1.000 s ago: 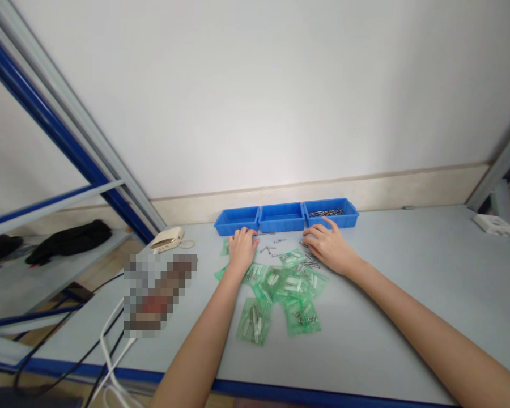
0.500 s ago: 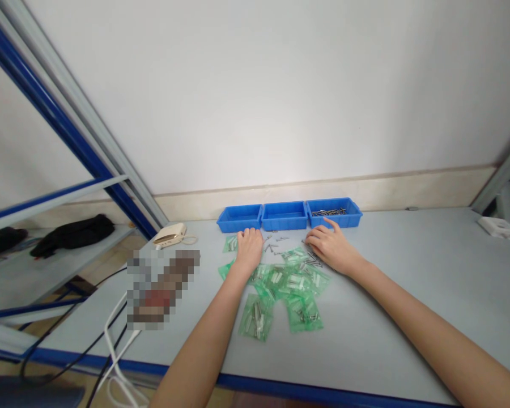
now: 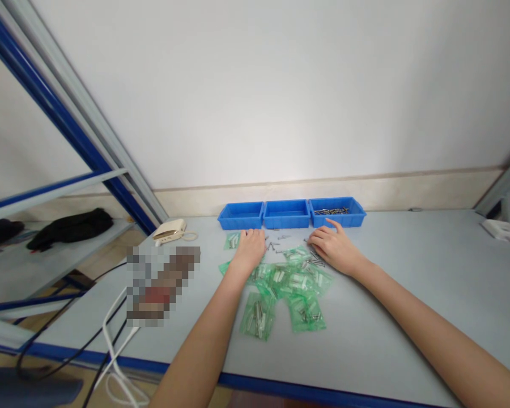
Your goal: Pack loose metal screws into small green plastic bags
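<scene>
My left hand (image 3: 251, 248) rests on the table with its fingers curled down, between a small green bag (image 3: 232, 241) and some loose screws (image 3: 273, 246). What its fingertips hold, if anything, is hidden. My right hand (image 3: 330, 245) lies beside a small heap of screws (image 3: 317, 260), index finger raised and the other fingers bent toward the tabletop; its fingertips touch or nearly touch a screw. Between and below the hands, several green plastic bags (image 3: 297, 281) with screws and pale plugs overlap. One bag (image 3: 258, 317) lies nearer the front edge.
Behind the hands stand a left blue bin (image 3: 241, 222), a middle blue bin (image 3: 287, 221) and a right blue bin (image 3: 344, 220) holding screws. A cream box (image 3: 169, 230) and white cables (image 3: 113, 345) are at left. A white device (image 3: 502, 231) sits far right.
The view has shifted slightly. Both hands keep nearly the same place and pose, and the bags and bins look the same.
</scene>
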Demonstrator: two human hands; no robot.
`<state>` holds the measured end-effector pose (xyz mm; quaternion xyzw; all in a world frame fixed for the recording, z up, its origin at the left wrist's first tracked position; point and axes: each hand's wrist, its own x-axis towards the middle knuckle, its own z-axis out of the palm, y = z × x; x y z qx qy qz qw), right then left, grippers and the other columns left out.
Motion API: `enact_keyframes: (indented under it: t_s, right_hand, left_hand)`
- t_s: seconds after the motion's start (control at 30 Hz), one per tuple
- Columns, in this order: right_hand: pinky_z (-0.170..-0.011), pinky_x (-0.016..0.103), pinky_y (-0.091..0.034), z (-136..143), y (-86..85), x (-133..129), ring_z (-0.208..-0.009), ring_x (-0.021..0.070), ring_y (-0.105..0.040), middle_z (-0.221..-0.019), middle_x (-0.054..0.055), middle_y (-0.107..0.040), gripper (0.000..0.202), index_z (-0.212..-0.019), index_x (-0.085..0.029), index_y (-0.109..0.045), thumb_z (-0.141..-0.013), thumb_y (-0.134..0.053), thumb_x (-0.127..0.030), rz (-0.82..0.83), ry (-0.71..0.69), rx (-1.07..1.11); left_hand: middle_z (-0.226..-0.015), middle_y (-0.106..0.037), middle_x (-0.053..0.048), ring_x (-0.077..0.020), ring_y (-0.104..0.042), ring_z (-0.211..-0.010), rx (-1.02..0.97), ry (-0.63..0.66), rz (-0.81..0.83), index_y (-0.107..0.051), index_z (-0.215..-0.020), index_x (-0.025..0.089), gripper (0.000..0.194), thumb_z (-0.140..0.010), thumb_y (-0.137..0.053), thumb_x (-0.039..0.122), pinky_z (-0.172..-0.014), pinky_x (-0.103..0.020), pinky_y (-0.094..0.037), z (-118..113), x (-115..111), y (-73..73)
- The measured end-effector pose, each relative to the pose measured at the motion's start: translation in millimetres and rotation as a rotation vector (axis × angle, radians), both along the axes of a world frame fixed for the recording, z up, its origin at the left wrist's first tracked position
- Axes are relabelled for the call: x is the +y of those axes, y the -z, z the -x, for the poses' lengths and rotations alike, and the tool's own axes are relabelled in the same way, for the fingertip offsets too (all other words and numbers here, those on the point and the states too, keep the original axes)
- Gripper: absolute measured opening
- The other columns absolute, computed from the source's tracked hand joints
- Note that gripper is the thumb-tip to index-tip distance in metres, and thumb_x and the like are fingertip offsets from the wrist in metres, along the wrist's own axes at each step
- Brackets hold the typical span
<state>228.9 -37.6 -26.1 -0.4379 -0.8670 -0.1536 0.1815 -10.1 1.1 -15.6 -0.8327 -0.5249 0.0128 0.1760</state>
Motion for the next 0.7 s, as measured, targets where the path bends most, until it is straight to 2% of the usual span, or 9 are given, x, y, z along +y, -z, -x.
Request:
enact_keyframes:
  t_s: [0.13,0.23,0.33,0.43,0.53,0.7]
  right_hand:
    - [-0.101,0.044,-0.015,0.4,-1.5,-1.1,-0.092,0.0182,-0.052,-0.093,0.003,-0.064,0.02,-0.091,-0.021,-0.059,-0.087,-0.04,-0.016,-0.004,-0.017,0.009]
    - [-0.1,0.044,-0.016,2.9,-2.6,-2.4,-0.097,0.0191,-0.052,-0.106,0.005,-0.061,0.024,-0.103,-0.02,-0.056,-0.088,-0.039,-0.015,-0.058,-0.037,0.029]
    - [-0.097,0.042,-0.02,7.1,-3.8,-4.6,-0.102,0.0197,-0.051,-0.115,0.008,-0.057,0.028,-0.115,-0.019,-0.05,-0.09,-0.038,-0.019,-0.13,-0.072,0.048]
    - [-0.092,0.037,-0.026,10.7,-5.9,-8.9,-0.096,0.0179,-0.053,-0.109,0.006,-0.06,0.021,-0.104,-0.02,-0.055,-0.091,-0.039,-0.021,-0.175,-0.116,0.03]
    - [-0.082,0.032,-0.03,12.1,-8.7,-13.3,-0.084,0.0158,-0.055,-0.097,0.003,-0.063,0.016,-0.091,-0.02,-0.057,-0.09,-0.041,-0.021,-0.236,-0.097,0.038]
    - [-0.075,0.027,-0.032,10.7,-9.8,-14.9,-0.08,0.0138,-0.056,-0.094,0.004,-0.065,0.016,-0.094,-0.017,-0.056,-0.091,-0.042,-0.024,-0.285,-0.104,0.078]
  left_hand:
    - [-0.092,-0.06,-0.013,-0.0247,-0.05,-0.089,-0.049,0.048,-0.04,-0.053,-0.091,0.01,0.021,-0.088,-0.032,0.01,-0.078,-0.038,-0.03,-1.5,0.6,0.1]
    - [-0.091,-0.059,-0.01,-0.0235,-0.049,-0.088,-0.154,0.165,-0.096,-0.052,-0.092,0.012,0.021,-0.09,-0.031,0.014,-0.08,-0.037,-0.029,-9.4,-5.5,-4.0]
    - [-0.091,-0.058,-0.005,-0.0192,-0.049,-0.087,-0.32,0.288,-0.081,-0.049,-0.094,0.016,0.02,-0.093,-0.029,0.017,-0.081,-0.034,-0.029,-22.5,-15.8,-8.1]
    - [-0.089,-0.058,-0.002,-0.0166,-0.05,-0.085,-0.432,0.393,0.011,-0.048,-0.092,0.016,0.019,-0.094,-0.029,0.019,-0.08,-0.031,-0.03,-34.7,-24.2,-7.7]
    - [-0.089,-0.058,-0.002,-0.0161,-0.05,-0.086,-0.488,0.454,0.064,-0.048,-0.09,0.016,0.019,-0.094,-0.03,0.021,-0.08,-0.03,-0.031,-40.0,-27.8,-5.1]
    - [-0.088,-0.058,-0.002,-0.0159,-0.05,-0.085,-0.521,0.482,0.088,-0.049,-0.089,0.016,0.019,-0.093,-0.031,0.021,-0.08,-0.03,-0.031,-40.0,-28.4,-3.1]
